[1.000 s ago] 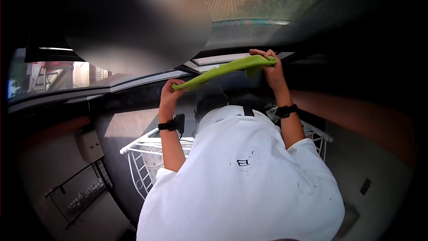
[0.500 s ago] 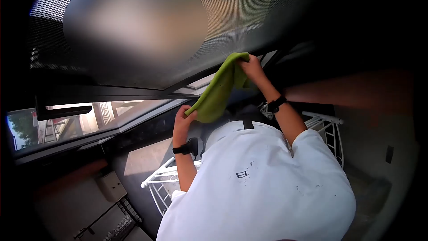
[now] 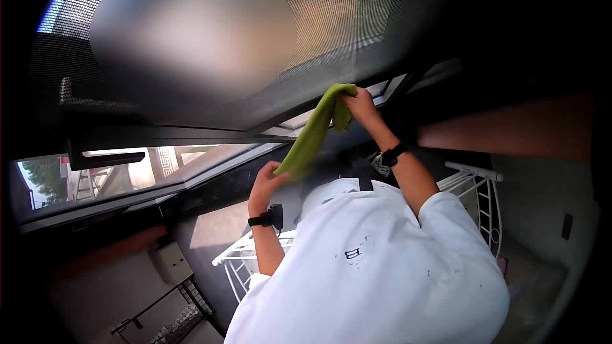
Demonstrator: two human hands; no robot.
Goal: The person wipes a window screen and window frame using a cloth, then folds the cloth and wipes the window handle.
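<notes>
Green cloth (image 3: 312, 134) partly hides the window frame (image 3: 277, 121)

A dark, fine-mesh screen (image 3: 335, 28) is spanning the top of the view, with a blurred oval covering part of it. Below, a flat black handle (image 3: 105, 160) is jutting from the dark window frame (image 3: 185, 136); beyond the opening, leafy green trees (image 3: 46, 179) and a ladder (image 3: 84, 185) are showing — small and bright. White tubular metal bars (image 3: 475, 172) are standing out left and right of the middle. At lower left, a pale boxy cabinet (image 3: 172, 263) is sitting near a thin black metal frame (image 3: 152, 306) — both tilting in the view.
</notes>
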